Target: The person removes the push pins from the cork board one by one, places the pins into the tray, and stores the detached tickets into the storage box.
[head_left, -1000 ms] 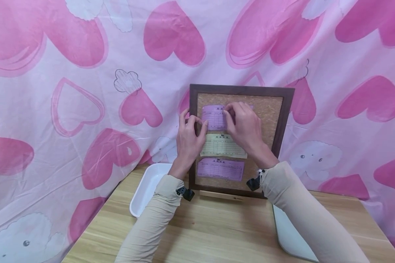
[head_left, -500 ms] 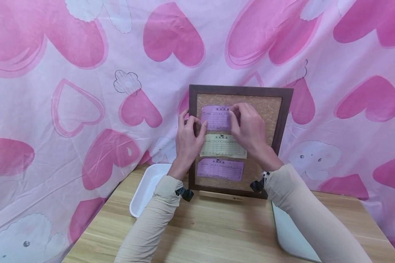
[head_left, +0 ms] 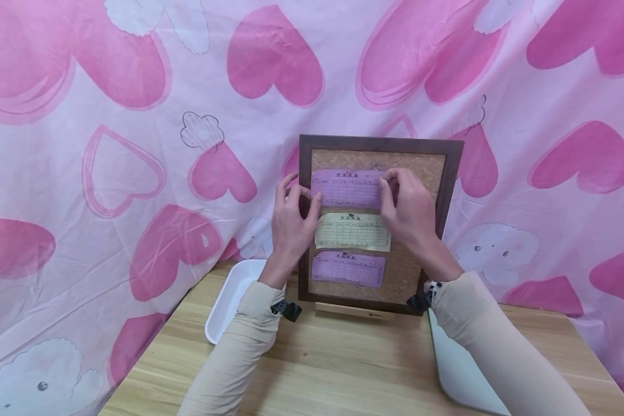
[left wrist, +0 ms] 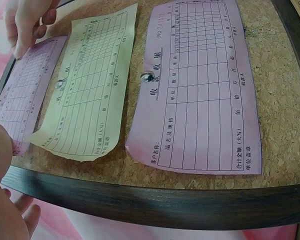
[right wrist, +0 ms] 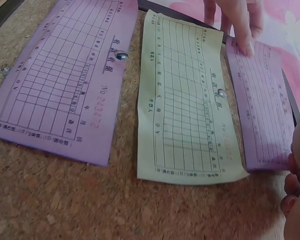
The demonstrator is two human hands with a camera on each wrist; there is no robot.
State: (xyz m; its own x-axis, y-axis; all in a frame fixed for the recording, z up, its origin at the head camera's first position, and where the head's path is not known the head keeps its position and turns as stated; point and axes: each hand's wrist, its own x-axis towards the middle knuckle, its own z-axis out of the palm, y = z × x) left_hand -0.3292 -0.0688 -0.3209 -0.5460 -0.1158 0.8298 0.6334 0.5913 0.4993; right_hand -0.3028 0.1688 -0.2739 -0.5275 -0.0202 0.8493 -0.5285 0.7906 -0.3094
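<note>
While two slips are hanging pinned, the top slip (head_left: 347, 188) is being held flat.
Its ends are being pinched by the left hand (head_left: 290, 222) and right hand (head_left: 409, 211); pinning seems left.

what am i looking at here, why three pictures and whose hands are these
These are a person's two bare hands, filmed by three cameras at once. The wide picture comes from a head camera; the two close-ups come from cameras on each wrist. A framed cork board stands on a wooden table before a heart-patterned cloth. Three slips are on it: top purple slip, yellow slip, bottom purple slip. The left hand and right hand pinch the top slip's ends. White trays sit at either side.
</note>
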